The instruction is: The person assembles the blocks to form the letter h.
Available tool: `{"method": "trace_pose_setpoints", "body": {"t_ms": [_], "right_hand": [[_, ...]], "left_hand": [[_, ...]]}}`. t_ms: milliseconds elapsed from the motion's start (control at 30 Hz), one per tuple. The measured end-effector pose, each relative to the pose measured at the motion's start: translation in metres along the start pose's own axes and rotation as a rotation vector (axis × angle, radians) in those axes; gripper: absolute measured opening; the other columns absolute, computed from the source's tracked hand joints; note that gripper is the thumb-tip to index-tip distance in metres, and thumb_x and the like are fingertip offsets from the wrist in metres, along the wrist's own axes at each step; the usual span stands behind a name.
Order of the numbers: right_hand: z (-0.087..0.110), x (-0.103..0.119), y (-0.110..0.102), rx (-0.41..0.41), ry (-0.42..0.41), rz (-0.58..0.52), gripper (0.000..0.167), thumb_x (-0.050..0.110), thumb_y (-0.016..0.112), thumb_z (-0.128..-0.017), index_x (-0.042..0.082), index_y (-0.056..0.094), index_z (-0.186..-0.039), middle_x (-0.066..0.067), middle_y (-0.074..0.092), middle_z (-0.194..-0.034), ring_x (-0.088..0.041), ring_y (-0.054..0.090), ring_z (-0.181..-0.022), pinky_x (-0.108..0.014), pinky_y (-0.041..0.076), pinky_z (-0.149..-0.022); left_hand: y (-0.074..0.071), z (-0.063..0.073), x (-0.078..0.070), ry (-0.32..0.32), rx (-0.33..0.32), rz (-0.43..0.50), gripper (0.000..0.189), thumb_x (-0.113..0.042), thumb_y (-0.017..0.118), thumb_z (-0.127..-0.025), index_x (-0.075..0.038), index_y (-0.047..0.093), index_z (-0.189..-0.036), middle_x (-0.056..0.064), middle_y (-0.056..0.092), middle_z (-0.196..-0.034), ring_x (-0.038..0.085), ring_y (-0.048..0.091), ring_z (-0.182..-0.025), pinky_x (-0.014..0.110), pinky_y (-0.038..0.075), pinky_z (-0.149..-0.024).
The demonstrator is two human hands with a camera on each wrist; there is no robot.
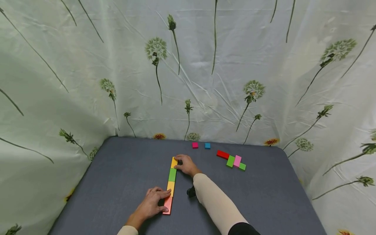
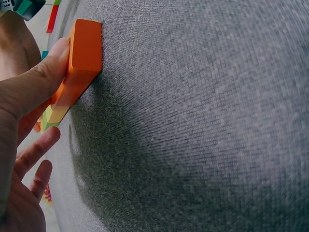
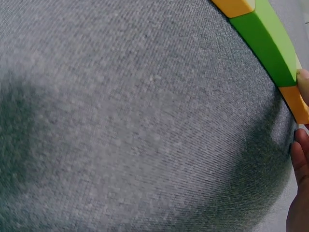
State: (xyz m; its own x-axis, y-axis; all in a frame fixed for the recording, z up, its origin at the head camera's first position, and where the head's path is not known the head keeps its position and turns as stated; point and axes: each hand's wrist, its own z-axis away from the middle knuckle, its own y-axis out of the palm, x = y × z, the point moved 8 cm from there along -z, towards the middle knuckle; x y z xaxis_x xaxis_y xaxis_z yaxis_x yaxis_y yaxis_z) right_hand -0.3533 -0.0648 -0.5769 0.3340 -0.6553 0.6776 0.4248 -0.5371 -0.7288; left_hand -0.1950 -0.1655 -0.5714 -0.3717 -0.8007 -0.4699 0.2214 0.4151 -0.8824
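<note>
Several flat blocks lie end to end in a row: a coral block [image 1: 167, 205] nearest, a yellow block [image 1: 170, 188], a green block [image 1: 172, 175] and a second yellow block [image 1: 174, 162] at the far end. My left hand [image 1: 149, 203] rests its thumb on the coral block's near end, with the index finger reaching the nearer yellow block. In the left wrist view, its other fingers extend loosely beside the row. My right hand [image 1: 187, 164] holds the far yellow block between thumb and index finger; its index finger is hidden in the right wrist view.
Toward the back edge of the grey table [image 1: 117, 169] lie a magenta block [image 1: 195, 145] and a blue block [image 1: 207, 146]. A red block [image 1: 223, 154], two green blocks and a pink block [image 1: 237, 161] touch in a group at right. A flowered curtain [image 1: 205, 91] surrounds the table.
</note>
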Motion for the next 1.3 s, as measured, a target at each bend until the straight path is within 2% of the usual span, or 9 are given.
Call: {"method": "trace_pose_setpoints", "body": {"t_ms": [300, 567, 733, 900, 1167, 1300], "right_hand": [[0.002, 0.001, 0.0, -0.003, -0.016, -0.023, 0.044, 0.019, 0.069, -0.09, 0.006, 0.06, -0.13, -0.011, 0.053, -0.139, -0.03, 0.044, -0.131, -0.046, 0.033, -0.108], [0.017, -0.01, -0.024, -0.127, -0.034, -0.121, 0.044, 0.019, 0.072, -0.087, 0.004, 0.061, -0.128, -0.013, 0.053, -0.136, -0.031, 0.048, -0.127, -0.048, 0.04, -0.103], [0.038, -0.035, -0.048, -0.242, -0.015, -0.165, 0.045, 0.017, 0.074, -0.085, 0.003, 0.062, -0.126, -0.014, 0.055, -0.133, -0.032, 0.05, -0.124, -0.048, 0.043, -0.099], [0.059, -0.061, -0.081, -0.365, 0.007, -0.195, 0.044, 0.012, 0.076, -0.082, 0.0, 0.063, -0.123, -0.016, 0.057, -0.129, -0.035, 0.05, -0.123, -0.052, 0.04, -0.101], [0.089, -0.106, -0.113, -0.414, 0.082, -0.006, 0.046, 0.012, 0.078, -0.08, 0.0, 0.063, -0.122, -0.017, 0.057, -0.126, -0.036, 0.048, -0.121, -0.054, 0.036, -0.102], [0.11, -0.127, -0.134, -0.477, 0.108, 0.03, 0.049, 0.011, 0.08, -0.078, -0.004, 0.062, -0.121, -0.022, 0.056, -0.127, -0.041, 0.047, -0.121, -0.057, 0.034, -0.102]], "left_hand": [[0.001, 0.001, 0.0, 0.0, -0.005, -0.002, 0.06, -0.028, 0.084, -0.07, -0.009, 0.066, -0.124, 0.001, 0.065, -0.125, 0.019, 0.054, -0.103, 0.044, 0.037, -0.085], [0.0, 0.001, -0.002, 0.021, -0.015, -0.014, 0.06, -0.029, 0.084, -0.07, -0.008, 0.066, -0.124, 0.001, 0.065, -0.126, 0.019, 0.054, -0.104, 0.044, 0.037, -0.086], [0.0, 0.001, -0.004, 0.046, -0.03, -0.013, 0.061, -0.028, 0.084, -0.069, -0.007, 0.066, -0.123, 0.003, 0.065, -0.126, 0.019, 0.055, -0.104, 0.047, 0.037, -0.087], [0.0, 0.0, -0.004, 0.051, -0.039, -0.006, 0.06, -0.026, 0.085, -0.069, -0.006, 0.066, -0.122, 0.003, 0.065, -0.126, 0.02, 0.056, -0.104, 0.047, 0.037, -0.089], [-0.002, 0.001, -0.003, 0.071, -0.068, -0.036, 0.059, -0.026, 0.086, -0.067, -0.006, 0.068, -0.12, 0.003, 0.066, -0.124, 0.02, 0.056, -0.102, 0.046, 0.037, -0.087], [-0.001, 0.001, -0.003, 0.077, -0.061, -0.041, 0.059, -0.026, 0.086, -0.067, -0.006, 0.068, -0.12, 0.003, 0.066, -0.124, 0.02, 0.056, -0.102, 0.046, 0.037, -0.085]]}}
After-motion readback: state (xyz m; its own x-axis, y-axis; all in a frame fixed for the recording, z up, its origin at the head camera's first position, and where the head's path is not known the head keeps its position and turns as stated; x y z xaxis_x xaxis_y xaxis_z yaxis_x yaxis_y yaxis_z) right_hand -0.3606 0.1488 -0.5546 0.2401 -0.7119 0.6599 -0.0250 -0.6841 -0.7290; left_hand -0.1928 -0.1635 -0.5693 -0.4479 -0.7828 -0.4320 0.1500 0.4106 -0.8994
